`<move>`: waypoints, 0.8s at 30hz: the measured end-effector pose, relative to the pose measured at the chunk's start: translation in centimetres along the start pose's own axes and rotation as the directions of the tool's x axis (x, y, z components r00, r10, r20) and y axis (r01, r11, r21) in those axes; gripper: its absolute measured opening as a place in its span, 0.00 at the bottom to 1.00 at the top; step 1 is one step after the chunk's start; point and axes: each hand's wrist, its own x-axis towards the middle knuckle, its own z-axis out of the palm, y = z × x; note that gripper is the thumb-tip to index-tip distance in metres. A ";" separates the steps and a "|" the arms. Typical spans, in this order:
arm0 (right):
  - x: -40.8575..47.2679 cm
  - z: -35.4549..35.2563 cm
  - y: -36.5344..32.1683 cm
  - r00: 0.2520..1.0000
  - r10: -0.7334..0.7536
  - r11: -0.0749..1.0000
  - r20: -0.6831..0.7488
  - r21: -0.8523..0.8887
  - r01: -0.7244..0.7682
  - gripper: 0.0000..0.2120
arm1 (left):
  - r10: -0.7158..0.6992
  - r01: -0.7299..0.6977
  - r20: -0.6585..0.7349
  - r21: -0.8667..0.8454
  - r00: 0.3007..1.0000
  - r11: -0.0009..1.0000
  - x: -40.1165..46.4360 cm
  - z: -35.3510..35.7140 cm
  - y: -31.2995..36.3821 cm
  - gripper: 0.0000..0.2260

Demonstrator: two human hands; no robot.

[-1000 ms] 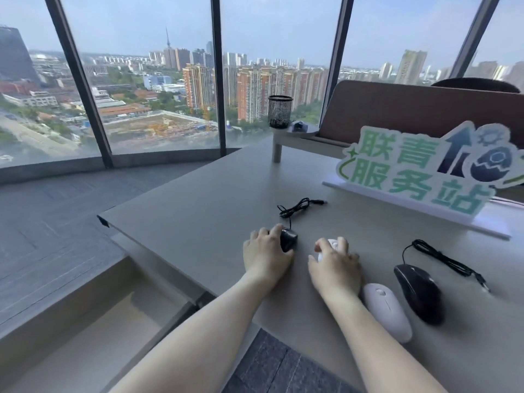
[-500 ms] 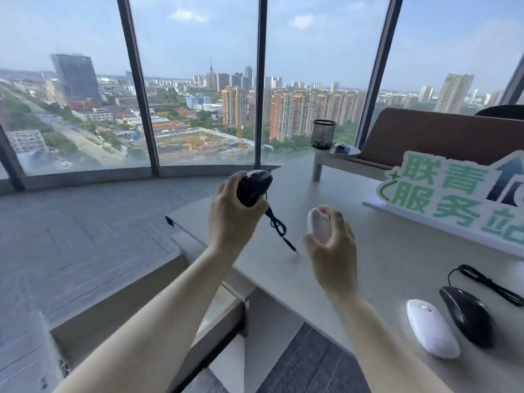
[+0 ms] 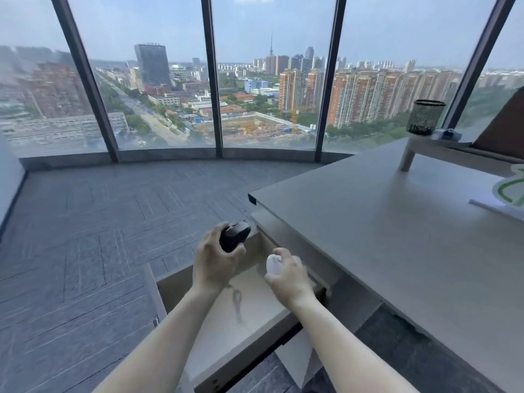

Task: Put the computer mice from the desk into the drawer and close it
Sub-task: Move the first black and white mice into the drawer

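Note:
My left hand (image 3: 215, 260) grips a black wired mouse (image 3: 234, 236), whose cable (image 3: 237, 302) hangs blurred down into the open drawer (image 3: 249, 333). My right hand (image 3: 287, 275) holds a small white mouse (image 3: 274, 263). Both hands hover over the pale inside of the drawer, which is pulled out from under the grey desk (image 3: 397, 236). The other two mice lie out of view.
A black mesh pen cup (image 3: 424, 117) stands on a small white riser (image 3: 436, 146) at the desk's far right. A green-and-white sign's edge (image 3: 510, 191) shows at the right border. Grey carpet and tall windows lie to the left and ahead.
Both hands lifted their mice off the desk and carried them left and down over the open drawer. My view swung left, so the other mice dropped out of sight.

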 end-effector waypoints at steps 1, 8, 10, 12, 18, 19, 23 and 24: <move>0.8 1.3 0.5 0.999 0.028 0.999 0.024 -0.042 -0.027 0.25 | -0.041 0.041 0.022 0.018 0.999 0.999 -0.3 0.4 -1.6 0.24; 5.3 7.2 5.1 0.972 0.182 0.895 0.149 -0.434 -0.101 0.24 | -0.377 0.339 0.167 0.214 0.911 0.916 -2.1 4.6 -10.6 0.25; 6.0 8.0 6.0 0.957 0.216 0.847 0.194 -0.525 -0.085 0.21 | -0.450 0.388 0.197 0.286 0.871 0.876 -2.5 5.7 -11.9 0.25; 6.6 8.9 6.5 0.942 0.233 0.784 0.242 -0.619 -0.035 0.19 | -0.505 0.410 0.225 0.363 0.833 0.837 -2.7 6.7 -12.8 0.26; 6.9 9.9 6.7 0.912 0.269 0.695 0.309 -0.718 0.038 0.27 | -0.543 0.386 0.261 0.470 0.798 0.794 -2.6 8.0 -13.7 0.24; 6.8 9.6 6.5 0.916 0.265 0.710 0.300 -0.704 0.025 0.27 | -0.545 0.384 0.257 0.480 0.798 0.789 -2.5 7.9 -13.5 0.24; 5.8 6.6 4.6 0.976 0.106 0.826 0.189 -0.563 0.019 0.17 | -0.476 0.367 0.200 0.412 0.856 0.834 -1.9 7.0 -11.2 0.20; 5.3 5.3 4.0 0.989 0.048 0.859 0.137 -0.511 0.029 0.15 | -0.429 0.337 0.194 0.376 0.882 0.863 -1.7 6.9 -10.2 0.19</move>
